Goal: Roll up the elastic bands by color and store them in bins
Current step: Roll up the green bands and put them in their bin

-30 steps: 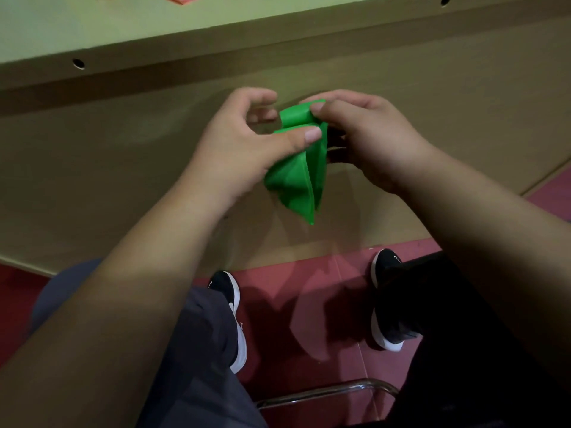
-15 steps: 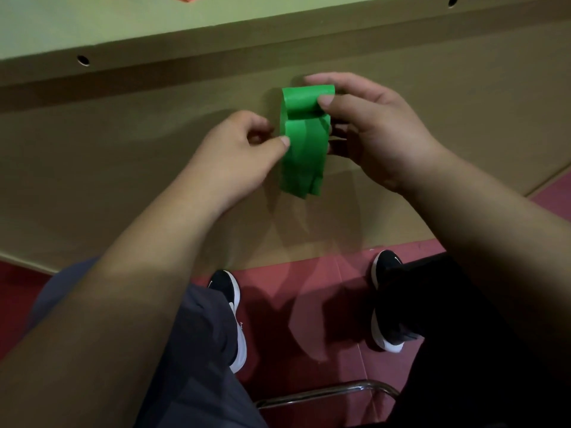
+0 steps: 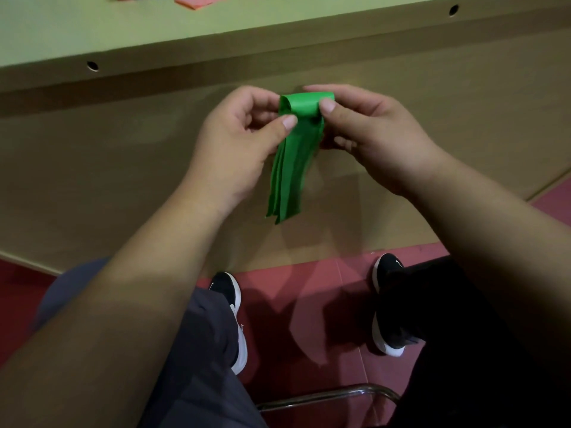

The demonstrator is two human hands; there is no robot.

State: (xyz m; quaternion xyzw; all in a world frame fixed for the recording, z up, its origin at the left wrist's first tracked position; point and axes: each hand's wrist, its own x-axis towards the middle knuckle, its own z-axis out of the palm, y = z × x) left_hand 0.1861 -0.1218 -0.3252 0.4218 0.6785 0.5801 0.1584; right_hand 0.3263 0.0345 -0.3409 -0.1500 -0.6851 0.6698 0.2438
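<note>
Your L hand (image 3: 238,140): thumb + fingers pinch the left end of the roll begun at the top of the green band (image 3: 292,168). Band is in the air, below the counter (image 3: 123,32) edge; folded tail hangs loose. R hand (image 3: 370,134) pinches the roll's right end. Step, prob.: rolling, early on. Next: turn the roll down the tail w/ both thumbs, edges aligned.

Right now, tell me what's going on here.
A person's left hand and right hand pinch the top of a green elastic band, where it is curled over into the start of a roll. The rest hangs loose in flat layers, not yet rolled. No bin is in view.
</note>
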